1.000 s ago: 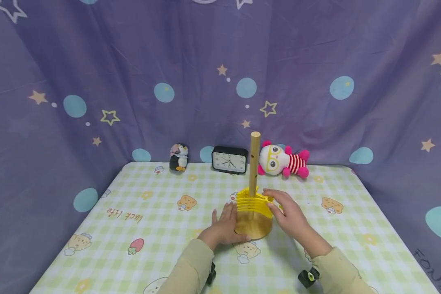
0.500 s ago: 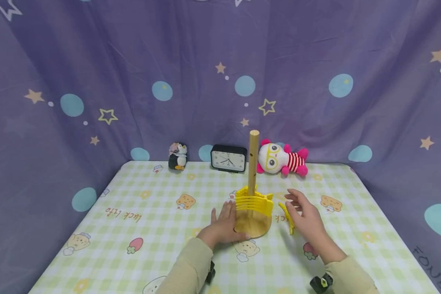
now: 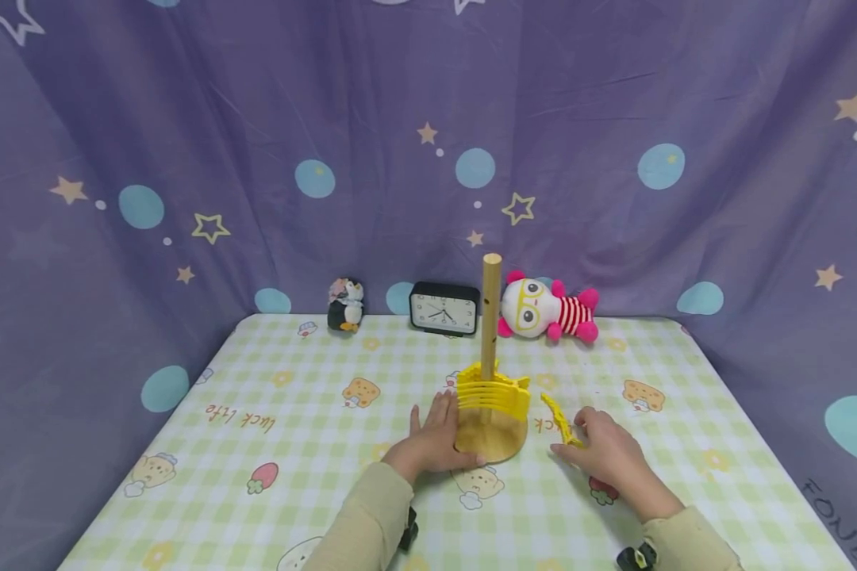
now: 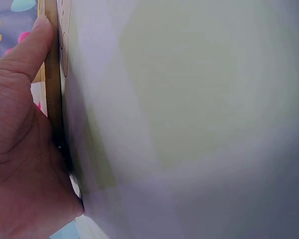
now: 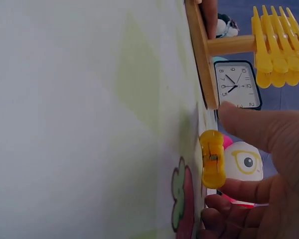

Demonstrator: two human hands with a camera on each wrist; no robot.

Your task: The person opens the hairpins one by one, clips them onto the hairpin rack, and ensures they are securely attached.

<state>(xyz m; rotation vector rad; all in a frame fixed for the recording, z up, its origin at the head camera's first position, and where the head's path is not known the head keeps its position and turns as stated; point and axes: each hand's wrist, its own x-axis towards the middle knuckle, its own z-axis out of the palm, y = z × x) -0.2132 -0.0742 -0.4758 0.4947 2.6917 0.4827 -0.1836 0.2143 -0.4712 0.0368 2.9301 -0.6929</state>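
Observation:
A round wooden base (image 3: 493, 446) with an upright post (image 3: 489, 325) stands on the table. Several yellow banana hair clips (image 3: 496, 396) are stacked around the post above the base. My left hand (image 3: 432, 446) rests against the base's left side, fingers extended, thumb along its front edge (image 4: 54, 89). Right of the base, a single yellow banana hair clip (image 3: 557, 417) lies on the cloth. My right hand (image 3: 610, 454) is at its near end. In the right wrist view the clip's sprung end (image 5: 213, 158) sits between thumb and index finger, the thumb slightly apart from it.
A black alarm clock (image 3: 445, 308), a penguin figure (image 3: 346, 305) and a pink-and-white plush toy (image 3: 546, 308) line the back of the table. The green checked tablecloth (image 3: 293, 452) covers the tabletop. A purple starry curtain (image 3: 371, 119) hangs behind.
My right hand has left the stacked clips and moved right and nearer to the loose clip's near end. The left hand stays at the base.

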